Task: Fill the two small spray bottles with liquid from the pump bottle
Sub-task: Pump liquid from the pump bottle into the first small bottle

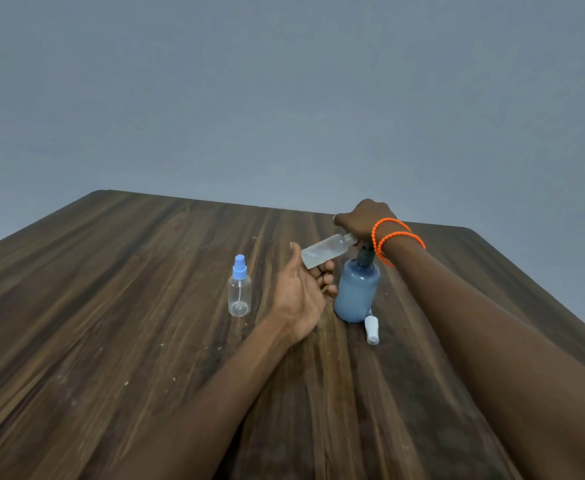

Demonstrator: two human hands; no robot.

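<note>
The left hand (305,292) grips a small clear bottle (325,252), tilted, its neck under the right hand (364,218), which presses down on the blue pump bottle (357,292). Left of the left hand stands a blue-capped spray bottle (239,289); a white cap (371,330) lies beneath the right forearm.

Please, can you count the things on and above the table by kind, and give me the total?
Small spray bottles: 2, one clear bottle with blue sprayer standing, one uncapped frosted bottle held tilted by the left hand
Pump bottles: 1, blue pump bottle under the right hand
Loose sprayer caps: 1, white cap lying on the table
Total: 4
</note>
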